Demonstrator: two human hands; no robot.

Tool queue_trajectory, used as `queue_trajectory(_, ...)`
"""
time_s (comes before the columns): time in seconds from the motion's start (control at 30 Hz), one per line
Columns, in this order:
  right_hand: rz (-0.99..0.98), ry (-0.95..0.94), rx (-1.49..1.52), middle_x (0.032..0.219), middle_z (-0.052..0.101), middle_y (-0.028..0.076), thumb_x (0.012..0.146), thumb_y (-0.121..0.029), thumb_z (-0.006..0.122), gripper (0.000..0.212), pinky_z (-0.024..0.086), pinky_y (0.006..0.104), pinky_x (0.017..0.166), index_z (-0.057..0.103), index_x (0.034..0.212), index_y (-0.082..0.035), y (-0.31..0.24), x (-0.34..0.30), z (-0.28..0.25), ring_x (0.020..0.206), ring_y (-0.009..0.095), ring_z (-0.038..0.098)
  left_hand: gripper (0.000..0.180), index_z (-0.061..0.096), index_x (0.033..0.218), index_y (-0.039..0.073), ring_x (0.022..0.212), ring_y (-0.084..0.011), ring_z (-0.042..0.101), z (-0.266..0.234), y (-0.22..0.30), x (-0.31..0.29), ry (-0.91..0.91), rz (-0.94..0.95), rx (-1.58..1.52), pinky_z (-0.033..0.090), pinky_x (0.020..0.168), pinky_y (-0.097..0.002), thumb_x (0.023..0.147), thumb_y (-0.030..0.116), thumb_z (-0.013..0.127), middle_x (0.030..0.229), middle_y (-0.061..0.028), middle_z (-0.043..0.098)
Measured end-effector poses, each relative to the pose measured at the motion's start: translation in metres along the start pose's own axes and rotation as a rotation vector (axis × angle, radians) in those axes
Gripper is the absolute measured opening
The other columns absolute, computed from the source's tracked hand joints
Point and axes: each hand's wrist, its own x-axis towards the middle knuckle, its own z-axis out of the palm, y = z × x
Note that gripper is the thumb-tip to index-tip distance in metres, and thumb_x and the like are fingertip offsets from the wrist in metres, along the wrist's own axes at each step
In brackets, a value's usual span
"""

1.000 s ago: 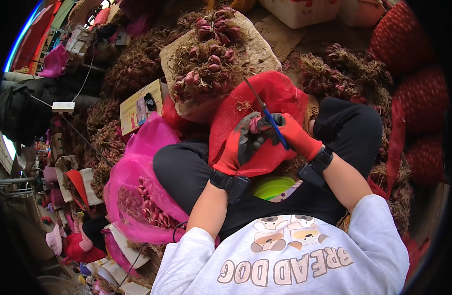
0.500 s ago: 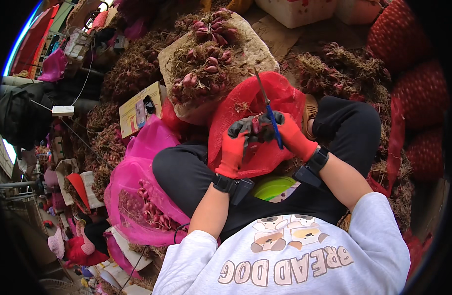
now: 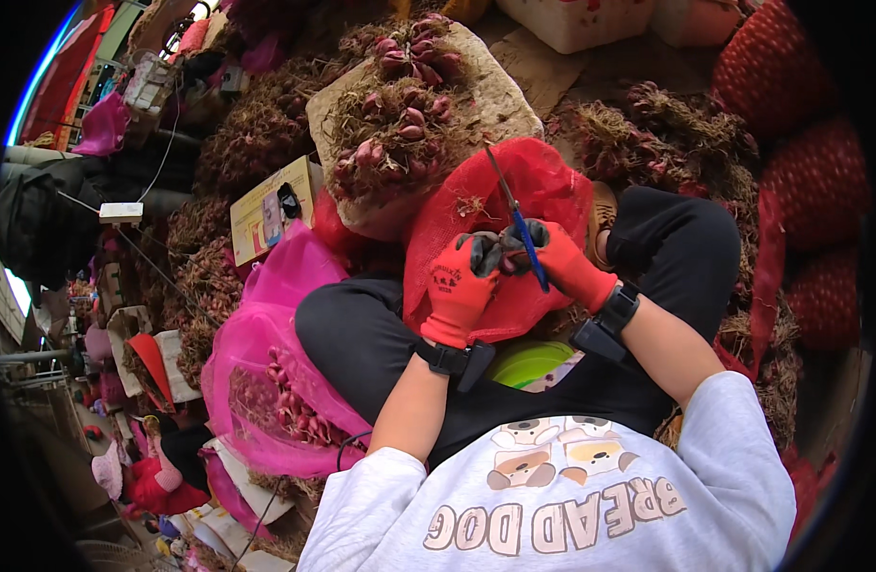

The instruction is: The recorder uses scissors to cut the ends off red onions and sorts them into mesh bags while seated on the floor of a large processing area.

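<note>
Over the red mesh bag (image 3: pixel 438 214) in my lap, both my gloved hands come together. My right hand (image 3: pixel 559 259) is closed round a pair of blue-handled scissors (image 3: pixel 520 227), whose thin blades point up and away. My left hand (image 3: pixel 464 276), palm turned down, has its fingers curled beside the scissors. A small reddish shallot (image 3: pixel 507 266) shows partly between the hands, at the left fingertips; the gloves hide most of it. Dry roots or trimmings (image 3: pixel 471 206) cling to the bag. Beyond it, a pale foam block (image 3: pixel 490 105) carries bunches of shallots (image 3: pixel 400 119) with dried stalks.
A pink mesh bag (image 3: pixel 309 367) with shallots lies by my left knee, near a cardboard box (image 3: pixel 271 214) bearing a phone. Heaped shallots (image 3: pixel 657 143) lie at the far right, beside full red mesh sacks (image 3: pixel 814 181). A green basin (image 3: pixel 528 364) sits under my lap. Another person (image 3: pixel 156 477) is at left.
My left hand has rolled over so its back faces up, and it has moved slightly right, covering more of the shallot. The scissors have shifted a little; my right hand stays nearly still.
</note>
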Motion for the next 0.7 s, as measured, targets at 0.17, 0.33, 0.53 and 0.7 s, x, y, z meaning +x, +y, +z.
queue_trajectory(0.17,0.082,-0.281,0.032,0.084,0.06,0.005,0.083,-0.01,0.063,0.017,0.049,0.026,0.066,0.057,0.094,0.001,-0.01,-0.003,0.009,0.074,0.012,0.058,0.018,0.059,0.103,0.004,0.08,-0.0166,0.062,-0.011,-0.024,0.009,0.175,-0.465,-0.369,0.048,0.068,-0.0283,0.087,0.013,0.059,0.087,-0.0017,0.061)
queue_trajectory(0.33,0.037,-0.163,0.178,0.082,0.06,0.007,0.084,-0.013,0.063,0.016,0.051,0.0264,0.067,0.059,0.091,0.001,-0.018,-0.001,0.003,0.074,0.013,0.059,0.03,0.05,0.118,0.003,0.09,-0.0142,0.06,-0.021,-0.009,0.01,-0.094,-0.667,-1.097,0.05,0.075,-0.0277,0.092,0.017,0.054,0.108,-0.0043,0.057)
queue_trajectory(0.53,0.037,0.08,0.074,0.079,0.063,0.003,0.083,-0.019,0.065,0.02,0.049,0.0239,0.058,0.061,0.092,-0.001,-0.005,-0.002,-0.002,0.065,0.011,0.059,0.027,0.051,0.117,0.001,0.094,-0.0135,0.058,0.001,-0.022,-0.002,-0.323,-0.641,-1.112,0.048,0.086,-0.0284,0.093,0.013,0.052,0.109,-0.0056,0.057)
queue_trajectory(0.7,0.019,-0.01,0.014,0.079,0.063,0.003,0.083,-0.017,0.065,0.021,0.048,0.0237,0.057,0.062,0.095,-0.001,-0.008,-0.003,-0.005,0.065,0.01,0.06,0.025,0.053,0.115,0.004,0.087,-0.0116,0.058,0.0,-0.014,-0.003,-0.205,-0.476,-1.022,0.047,0.074,-0.0245,0.092,0.016,0.052,0.101,-0.003,0.059)
